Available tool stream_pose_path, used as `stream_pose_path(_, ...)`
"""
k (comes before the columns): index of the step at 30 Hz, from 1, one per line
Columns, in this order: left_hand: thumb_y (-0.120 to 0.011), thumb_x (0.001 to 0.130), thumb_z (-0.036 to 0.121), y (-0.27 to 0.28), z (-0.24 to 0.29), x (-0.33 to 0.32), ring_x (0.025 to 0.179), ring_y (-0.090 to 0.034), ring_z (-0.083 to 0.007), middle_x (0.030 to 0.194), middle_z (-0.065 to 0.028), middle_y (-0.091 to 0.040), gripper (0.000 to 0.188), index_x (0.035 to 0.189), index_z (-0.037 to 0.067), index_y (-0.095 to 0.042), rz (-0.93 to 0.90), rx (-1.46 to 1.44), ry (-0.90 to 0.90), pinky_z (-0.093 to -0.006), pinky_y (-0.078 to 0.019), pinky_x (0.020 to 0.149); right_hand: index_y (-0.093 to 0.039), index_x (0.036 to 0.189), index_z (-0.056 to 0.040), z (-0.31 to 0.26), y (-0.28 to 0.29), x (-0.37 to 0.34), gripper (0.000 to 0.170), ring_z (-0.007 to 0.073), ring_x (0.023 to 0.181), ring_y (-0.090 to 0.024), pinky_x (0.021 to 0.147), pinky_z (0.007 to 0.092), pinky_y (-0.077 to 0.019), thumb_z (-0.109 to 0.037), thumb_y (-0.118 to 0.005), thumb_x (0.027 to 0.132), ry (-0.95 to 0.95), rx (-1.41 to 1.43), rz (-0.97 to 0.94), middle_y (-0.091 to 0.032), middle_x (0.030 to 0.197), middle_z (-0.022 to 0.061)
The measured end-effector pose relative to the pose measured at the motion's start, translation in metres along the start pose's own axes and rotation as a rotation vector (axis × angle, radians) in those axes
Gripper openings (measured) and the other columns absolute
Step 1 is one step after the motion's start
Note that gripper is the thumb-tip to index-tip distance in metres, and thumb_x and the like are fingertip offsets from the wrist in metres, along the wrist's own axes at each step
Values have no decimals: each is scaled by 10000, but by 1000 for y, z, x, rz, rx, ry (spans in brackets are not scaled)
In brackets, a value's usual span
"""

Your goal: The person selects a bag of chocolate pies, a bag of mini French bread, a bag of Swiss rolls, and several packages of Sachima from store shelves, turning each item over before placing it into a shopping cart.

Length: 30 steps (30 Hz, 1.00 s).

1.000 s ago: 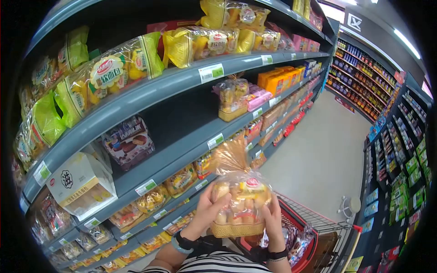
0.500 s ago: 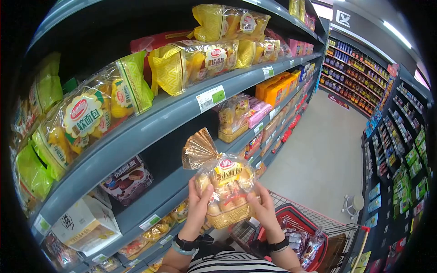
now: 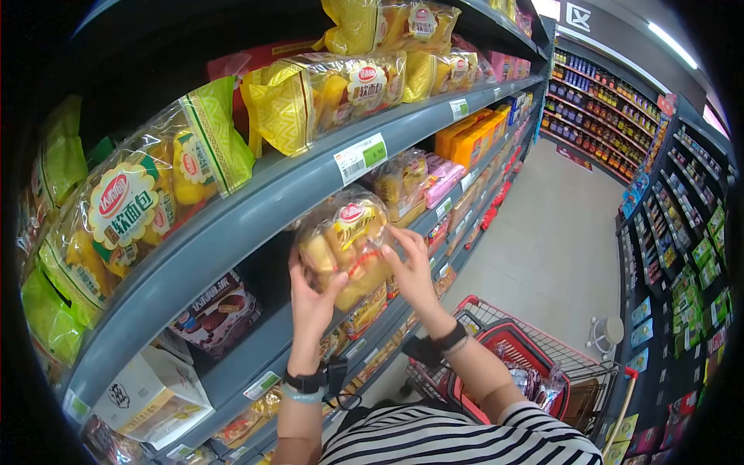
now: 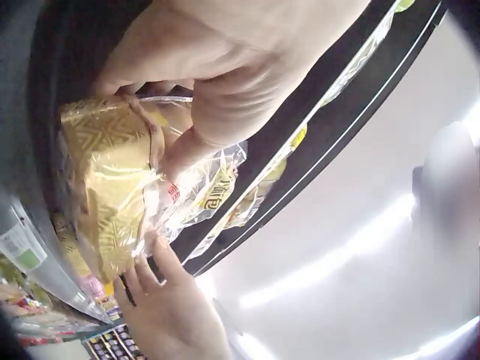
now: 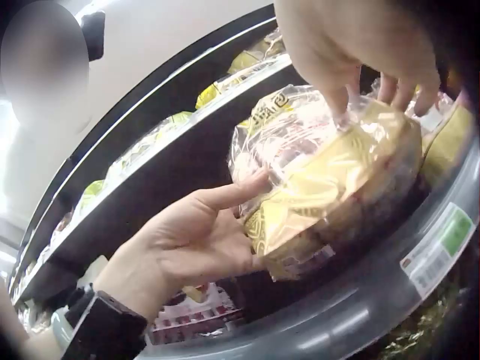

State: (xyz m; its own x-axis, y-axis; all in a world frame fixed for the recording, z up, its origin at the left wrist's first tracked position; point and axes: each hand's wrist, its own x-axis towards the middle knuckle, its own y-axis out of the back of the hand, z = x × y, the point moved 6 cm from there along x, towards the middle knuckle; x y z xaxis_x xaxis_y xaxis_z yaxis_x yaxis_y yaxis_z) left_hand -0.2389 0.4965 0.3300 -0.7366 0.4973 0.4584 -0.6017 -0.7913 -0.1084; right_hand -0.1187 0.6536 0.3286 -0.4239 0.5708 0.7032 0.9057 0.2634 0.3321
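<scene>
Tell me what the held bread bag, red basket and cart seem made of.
Bread bag: glossy plastic film, largely clear, by its wrinkles and highlights. Red basket: probably smooth moulded plastic, from its even colour. Cart: likely metal wire, finish unclear, given its thin grid.

Along the upper shelf [image 3: 271,178] lie a green-ended bread bag [image 3: 128,209] and a yellow bread bag [image 3: 341,89], with a price tag [image 3: 360,159] on the shelf's edge. Lower down at the left, a white box [image 3: 159,399] sits near a purple snack pack [image 3: 221,310]. Orange boxes [image 3: 469,139] stand further along. A red basket [image 3: 482,335] rests in a shopping cart [image 3: 469,302], near a white stool [image 3: 606,333] on the pale floor [image 3: 519,240]. Rows of bottles [image 3: 597,116] fill the far shelves.
</scene>
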Motion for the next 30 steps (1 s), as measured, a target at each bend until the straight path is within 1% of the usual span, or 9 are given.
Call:
stream_pose_path(1, -707, 737, 17, -1, -1, 6, 1178, -477, -239, 1289, -162, -466, 762, 1364, 15, -275, 59, 62, -63, -344, -391, 982, -527, 1251, -35, 4, -7, 8, 371, 184, 969, -561, 881, 287, -441, -135, -575, 897, 3, 3, -7, -517, 1175, 121)
stream_pose_path(3, -705, 731, 11, -6, -14, 18, 1174, -482, -243, 1272, -168, -480, 736, 1347, 11, -302, 71, 114, -52, -344, -387, 982, -544, 1249, -52, 23, -27, 20, 363, 175, 917, -558, 812, 291, -477, -130, -572, 896, -230, 367, -76, -497, 1156, 118)
stream_pose_path(7, -702, 716, -4, -14, -22, 26, 1149, -504, -257, 1217, -180, -519, 678, 1302, 5, -362, 142, 241, -98, -349, -381, 978, -521, 1273, -36, 32, -30, 29, 381, 172, 990, -554, 776, 279, -493, -137, -557, 907, -192, 397, -62, -495, 1173, 117)
stream_pose_path(15, -696, 721, 11, -30, -55, 23, 1193, -449, -293, 1263, -202, -453, 723, 1334, 5, -314, 151, 279, -71, -361, -327, 1018, -410, 1352, -34, 54, -33, 17, 468, 224, 1121, -494, 889, 330, -481, -130, -539, 913, -258, 418, -186, -447, 1242, 117)
stream_pose_path(18, -694, 724, 14, -30, -49, 11, 1203, -436, -282, 1271, -194, -450, 731, 1343, 7, -305, 173, 298, -66, -360, -316, 1023, -431, 1324, -28, 49, -21, 12, 473, 166, 1143, -475, 891, 280, -454, -75, -585, 879, -282, 570, -181, -458, 1250, 88)
stream_pose_path(22, -680, 734, 14, -49, -34, -21, 1223, -401, -261, 1303, -169, -419, 745, 1361, 2, -277, 166, 134, -133, -373, -300, 1035, -459, 1265, -28, 44, 16, -13, 457, 185, 1201, -426, 953, 327, -404, -76, -625, 842, -192, 611, -57, -408, 1305, 82)
stream_pose_path(23, -668, 739, 10, -59, -31, -30, 1229, -391, -256, 1316, -162, -404, 749, 1369, 0, -263, 150, 44, -144, -378, -296, 1039, -453, 1226, -45, 37, 33, -19, 451, 227, 1229, -401, 975, 350, -362, -138, -644, 828, -200, 587, -38, -413, 1296, 102)
stream_pose_path(26, -588, 749, -41, -96, -35, -54, 1228, -384, -262, 1342, -177, -362, 734, 1377, 6, -210, -48, -85, -117, -381, -280, 1050, -351, 1182, -41, 44, 70, -51, 496, 233, 1235, -366, 1038, 361, -279, -160, -662, 814, -203, 596, 132, -387, 1319, 144)
stream_pose_path(30, -552, 727, -30, -158, -56, -78, 1242, -367, -284, 1338, -191, -350, 734, 1368, 22, -197, -330, -53, 1, -410, -270, 1057, -355, 1105, -32, 83, 126, -116, 455, 195, 1095, -406, 974, 345, -335, -197, -669, 820, -444, 419, 382, -439, 1182, 146)
